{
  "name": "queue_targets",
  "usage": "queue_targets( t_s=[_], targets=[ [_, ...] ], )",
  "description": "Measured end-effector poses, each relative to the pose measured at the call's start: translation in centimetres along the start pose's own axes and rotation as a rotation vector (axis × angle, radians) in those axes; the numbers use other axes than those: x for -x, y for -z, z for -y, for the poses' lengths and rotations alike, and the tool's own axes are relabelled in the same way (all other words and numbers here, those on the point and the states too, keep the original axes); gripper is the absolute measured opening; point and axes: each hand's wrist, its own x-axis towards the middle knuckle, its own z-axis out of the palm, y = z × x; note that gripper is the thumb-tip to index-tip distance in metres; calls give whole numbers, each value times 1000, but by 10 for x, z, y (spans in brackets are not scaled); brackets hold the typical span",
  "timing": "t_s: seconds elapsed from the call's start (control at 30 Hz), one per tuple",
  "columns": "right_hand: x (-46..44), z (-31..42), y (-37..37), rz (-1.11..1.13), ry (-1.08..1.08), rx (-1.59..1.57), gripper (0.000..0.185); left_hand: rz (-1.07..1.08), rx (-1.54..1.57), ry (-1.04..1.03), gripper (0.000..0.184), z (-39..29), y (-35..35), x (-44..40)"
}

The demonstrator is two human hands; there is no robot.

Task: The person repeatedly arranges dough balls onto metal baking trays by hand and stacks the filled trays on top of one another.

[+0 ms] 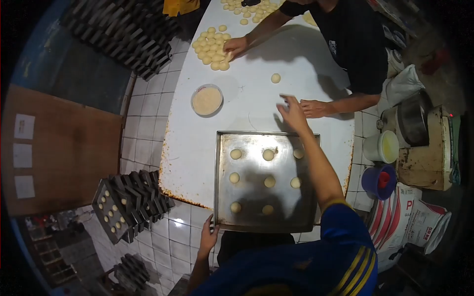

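Observation:
A square metal baking tray (pixel 266 228) lies at the near end of the white table, with several pale dough balls (pixel 269 181) spaced in rows on it. My left hand (pixel 209 236) grips the tray's near left corner, its fingers at the rim. Beyond the tray's far edge, my right hand (pixel 293 115) reaches over the table with thumb and fingers apart and nothing visible in it. A single dough ball (pixel 275 78) sits on the table a little past my right fingertips. Close beside my right hand rests a co-worker's hand (pixel 316 108).
The co-worker's other hand (pixel 236 46) touches a cluster of dough balls (pixel 210 47) at the far left. A bowl of crumb-like powder (pixel 207 100) stands on the white table (pixel 190 153). Stacked trays (pixel 133 202) are left; buckets (pixel 381 147) and sacks (pixel 407 217) right.

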Motion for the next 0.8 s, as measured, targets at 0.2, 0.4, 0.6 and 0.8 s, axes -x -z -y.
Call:
queue_targets(
  t_s=[0.2,0.4,0.6,0.8],
  targets=[
    [-137,-40,-65,14,-155,306,61,-62,48,241,65,-14,8,53],
    [-177,-103,-103,99,-47,577,45,-148,83,427,60,14,10,114],
    [-87,-43,-24,452,-217,-200,44,-82,-17,372,60,101,-7,128],
    [253,54,69,402,-471,-193,40,-31,144,303,45,71,-8,72]
  ],
)
